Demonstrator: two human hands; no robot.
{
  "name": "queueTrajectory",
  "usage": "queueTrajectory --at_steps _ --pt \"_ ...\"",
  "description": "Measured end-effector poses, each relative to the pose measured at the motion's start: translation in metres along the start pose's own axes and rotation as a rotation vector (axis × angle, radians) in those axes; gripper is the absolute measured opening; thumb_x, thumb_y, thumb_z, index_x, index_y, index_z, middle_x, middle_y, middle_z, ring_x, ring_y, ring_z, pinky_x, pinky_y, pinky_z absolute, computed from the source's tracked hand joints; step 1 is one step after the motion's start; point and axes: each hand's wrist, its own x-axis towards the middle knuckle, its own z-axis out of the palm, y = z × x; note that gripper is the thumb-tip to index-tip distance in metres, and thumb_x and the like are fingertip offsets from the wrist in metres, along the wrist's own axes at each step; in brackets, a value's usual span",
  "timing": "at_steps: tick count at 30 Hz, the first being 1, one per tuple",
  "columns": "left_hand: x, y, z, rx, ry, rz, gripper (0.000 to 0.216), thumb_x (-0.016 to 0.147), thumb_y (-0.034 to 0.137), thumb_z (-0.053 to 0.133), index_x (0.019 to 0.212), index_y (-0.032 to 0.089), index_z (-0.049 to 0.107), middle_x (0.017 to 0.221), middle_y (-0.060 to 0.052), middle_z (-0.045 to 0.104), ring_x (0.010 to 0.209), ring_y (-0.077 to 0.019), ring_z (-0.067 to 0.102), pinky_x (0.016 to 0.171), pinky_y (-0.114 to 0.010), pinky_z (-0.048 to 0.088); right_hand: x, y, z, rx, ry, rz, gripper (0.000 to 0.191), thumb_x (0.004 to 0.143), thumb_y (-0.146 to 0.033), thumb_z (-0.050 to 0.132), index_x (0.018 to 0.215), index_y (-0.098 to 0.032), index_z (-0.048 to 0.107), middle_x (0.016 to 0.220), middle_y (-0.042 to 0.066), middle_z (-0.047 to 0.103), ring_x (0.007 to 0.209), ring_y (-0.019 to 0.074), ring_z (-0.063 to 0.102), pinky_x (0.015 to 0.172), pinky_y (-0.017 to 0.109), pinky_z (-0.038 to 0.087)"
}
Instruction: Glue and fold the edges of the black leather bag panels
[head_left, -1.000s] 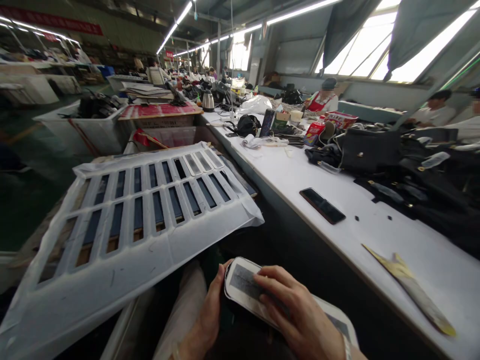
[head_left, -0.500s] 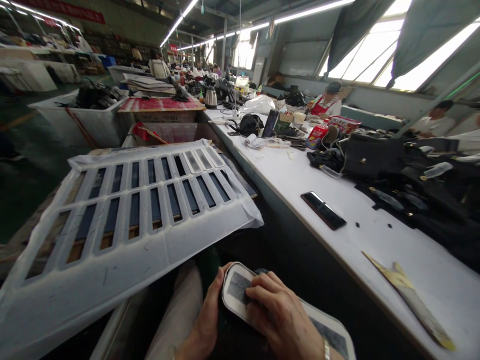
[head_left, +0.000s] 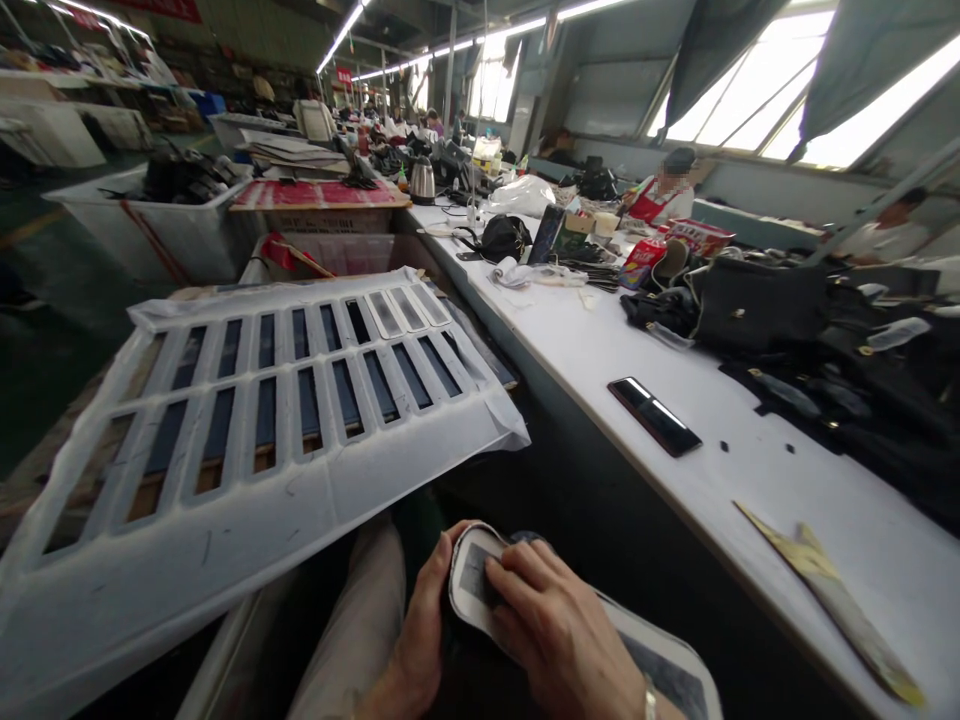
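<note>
Low in the head view lies a long, rounded panel (head_left: 469, 605), pale-bordered with a dark grey strip along its middle. My left hand (head_left: 421, 630) is closed round its near-left end, thumb along the rim. Across the panel's face rests my right hand (head_left: 559, 620), its curled fingertips pressed on the grey strip; the hand covers the panel's middle. The panel's far end shows again beyond my right wrist. To the left, a white sheet (head_left: 300, 530) with rows of long rounded cut-outs is spread out, and a few pale-bordered pieces (head_left: 409, 308) lie in its upper right corner.
A long white worktable (head_left: 570, 350) runs along my right, bearing a phone (head_left: 654, 415), a yellowish strip-like tool (head_left: 832, 600) and black bags (head_left: 757, 310). A white bin (head_left: 97, 230) stands at the far left. A person (head_left: 664, 195) sits across the table.
The panel's left end has shifted slightly right and looks more bent up. My right fingertips have moved slightly left on its face. The whole view has tilted a little.
</note>
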Motion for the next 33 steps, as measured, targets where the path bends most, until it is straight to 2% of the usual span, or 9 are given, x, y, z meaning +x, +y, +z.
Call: queueTrajectory --at_steps 5,8,11,14,16,18,22,28,33 --pt "0.0 0.003 0.002 0.052 0.001 0.005 0.041 0.096 0.053 0.047 0.114 0.023 0.069 0.101 -0.003 0.069 0.105 -0.0238 0.059 0.099 -0.033 0.042 0.005 -0.001 0.004 -0.01 0.063 0.043 0.021 0.084 -0.001 0.05 0.091 -0.019 0.059 0.101 0.006 0.061 0.091 0.0225 0.054 0.079 0.037 0.047" --pt "0.0 0.004 0.001 0.058 -0.023 0.007 0.041 0.097 0.052 0.044 0.113 0.023 0.068 0.099 -0.003 0.069 0.099 -0.0224 0.059 0.096 -0.033 0.043 0.002 -0.001 0.005 0.011 0.089 0.049 0.025 0.08 0.0 0.049 0.091 -0.02 0.058 0.1 0.006 0.059 0.089 0.0218 0.053 0.078 0.036 0.045" --pt "0.0 0.003 -0.002 0.087 -0.042 0.005 0.043 0.098 0.051 0.041 0.114 0.022 0.068 0.104 -0.004 0.069 0.102 -0.0232 0.059 0.097 -0.034 0.043 0.0 -0.005 0.002 0.073 0.122 0.054 0.023 0.08 -0.003 0.049 0.093 -0.02 0.058 0.099 0.005 0.057 0.089 0.0203 0.054 0.078 0.035 0.044" --pt "0.001 0.003 -0.005 0.124 -0.062 0.022 0.045 0.099 0.05 0.04 0.118 0.02 0.067 0.112 -0.007 0.069 0.112 -0.0262 0.057 0.104 -0.038 0.04 0.003 -0.012 -0.002 0.095 0.133 0.103 0.01 0.084 -0.013 0.052 0.089 -0.02 0.057 0.097 0.005 0.057 0.085 0.0187 0.056 0.076 0.033 0.043" --pt "0.002 0.003 -0.006 0.134 -0.054 0.031 0.045 0.098 0.05 0.041 0.119 0.02 0.067 0.119 -0.008 0.069 0.118 -0.028 0.055 0.108 -0.041 0.036 0.008 -0.017 -0.003 0.036 0.132 0.139 0.003 0.085 -0.021 0.055 0.088 -0.02 0.056 0.096 0.004 0.057 0.083 0.0199 0.056 0.074 0.034 0.041" --pt "0.002 0.004 -0.007 0.133 -0.027 0.015 0.044 0.097 0.05 0.045 0.119 0.021 0.069 0.124 -0.007 0.068 0.124 -0.0289 0.053 0.112 -0.041 0.034 0.014 -0.018 -0.003 -0.021 0.135 0.155 0.008 0.085 -0.026 0.057 0.091 -0.021 0.056 0.095 0.003 0.058 0.084 0.0212 0.057 0.072 0.033 0.039" --pt "0.0 0.004 -0.009 0.138 0.036 -0.007 0.042 0.092 0.053 0.053 0.118 0.025 0.071 0.128 -0.005 0.067 0.131 -0.0298 0.05 0.115 -0.041 0.031 0.019 -0.017 -0.006 -0.089 0.091 0.162 0.008 0.087 -0.027 0.058 0.095 -0.026 0.057 0.095 0.0 0.059 0.084 0.0196 0.06 0.066 0.03 0.034" --pt "0.003 0.0 -0.013 0.09 0.03 -0.022 0.045 0.091 0.054 0.054 0.12 0.023 0.069 0.129 -0.005 0.067 0.133 -0.0312 0.048 0.115 -0.042 0.033 0.025 -0.02 -0.01 -0.26 -0.029 0.132 0.004 0.09 -0.024 0.061 0.093 -0.027 0.06 0.097 0.0 0.062 0.082 0.0185 0.06 0.057 0.03 0.025" --pt "0.002 0.004 -0.006 0.02 0.021 -0.06 0.047 0.088 0.058 0.057 0.118 0.024 0.069 0.121 -0.006 0.071 0.123 -0.0319 0.056 0.109 -0.043 0.04 0.025 -0.021 0.006 -0.322 0.061 0.071 0.01 0.09 -0.02 0.063 0.097 -0.026 0.06 0.098 0.001 0.063 0.079 0.0192 0.058 0.058 0.031 0.028"
